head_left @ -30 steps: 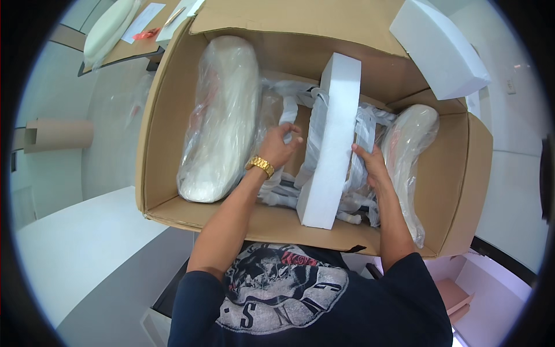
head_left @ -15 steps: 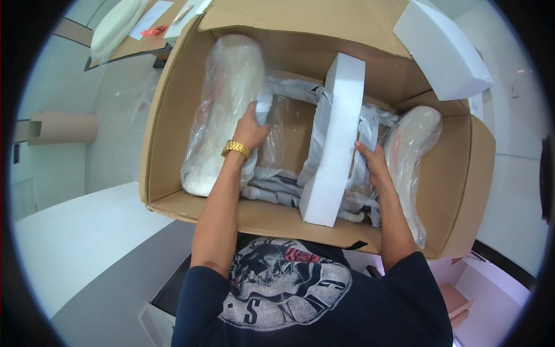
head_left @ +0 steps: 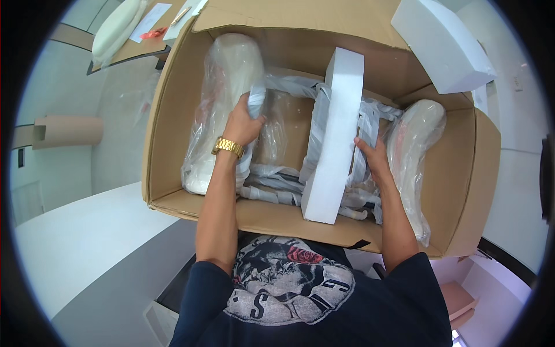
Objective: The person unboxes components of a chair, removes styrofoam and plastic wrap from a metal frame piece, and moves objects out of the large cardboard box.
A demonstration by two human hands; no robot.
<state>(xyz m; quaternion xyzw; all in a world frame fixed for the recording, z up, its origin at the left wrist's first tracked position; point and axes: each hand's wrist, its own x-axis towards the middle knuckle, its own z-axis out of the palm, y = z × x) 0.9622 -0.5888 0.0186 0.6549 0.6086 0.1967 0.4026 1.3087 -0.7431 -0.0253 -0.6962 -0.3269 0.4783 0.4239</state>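
In an open cardboard box [head_left: 466, 173] lie two cream padded pieces in clear plastic. The larger padded piece [head_left: 231, 63] stands at the left, and a narrower padded piece [head_left: 411, 156] is at the right. Between them run several frame bars wrapped in white foam. My left hand [head_left: 243, 122] is closed round a foam-wrapped bar [head_left: 256, 103] along the larger piece's inner side; its fingertips are partly hidden. Right of an upright white foam block [head_left: 335, 139], my right hand [head_left: 374, 159] grips another foam-wrapped bar [head_left: 368, 124], thumb toward the block.
Another white foam block [head_left: 445, 49] rests at the box's far right corner. A cardboard flap [head_left: 300, 17] folds out at the far side. Beyond the left wall, a table [head_left: 124, 55] holds a wrapped cream piece [head_left: 118, 26] and paper. Rolled brown cardboard [head_left: 69, 132] is at left.
My left hand has shifted slightly left and away from me along the padded piece's side. My right hand keeps its place beside the foam block. The view has moved a little.
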